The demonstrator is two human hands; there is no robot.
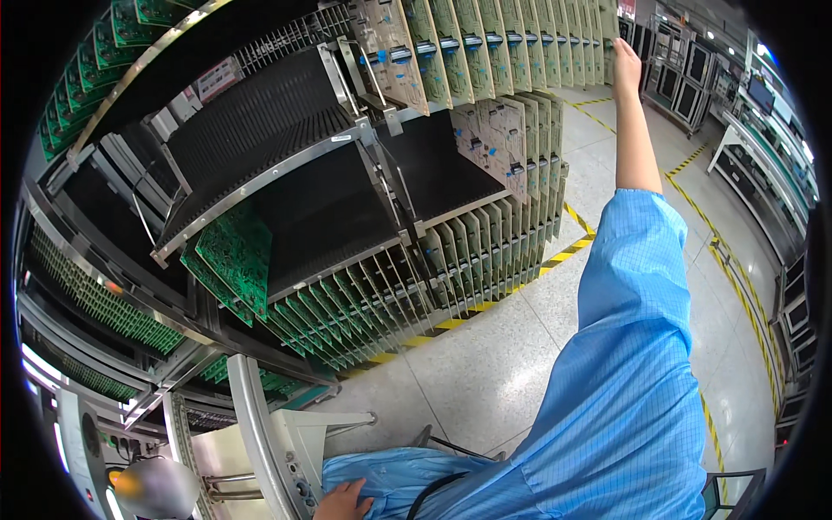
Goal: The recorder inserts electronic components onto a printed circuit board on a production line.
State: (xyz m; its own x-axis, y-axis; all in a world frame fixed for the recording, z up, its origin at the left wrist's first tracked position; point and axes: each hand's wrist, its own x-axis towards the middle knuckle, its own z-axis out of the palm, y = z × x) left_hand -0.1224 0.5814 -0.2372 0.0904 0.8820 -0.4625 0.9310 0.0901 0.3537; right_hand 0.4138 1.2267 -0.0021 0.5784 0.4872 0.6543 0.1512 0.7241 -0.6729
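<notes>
My right arm, in a blue checked sleeve, stretches far out to the upper right. Its hand [626, 69] is closed at the edge of the outermost circuit board [609, 43] in the upper row of a rack. Part of the thumb and the grip itself are hidden. Beside that board stand several more tan circuit boards [468, 43], upright and spaced apart in slots. My left hand [345, 501] is low in the picture, against the blue smock [390, 472]. Its fingers are loosely bent and slightly apart, with nothing seen in them.
Black slotted shelves [260, 113] on a metal frame carry green boards [234, 260] and more tan boards [511, 143]. A cream machine with a metal rail [260, 433] stands at lower left. Yellow-black tape [568, 251] marks the floor. Benches [763, 165] line the right.
</notes>
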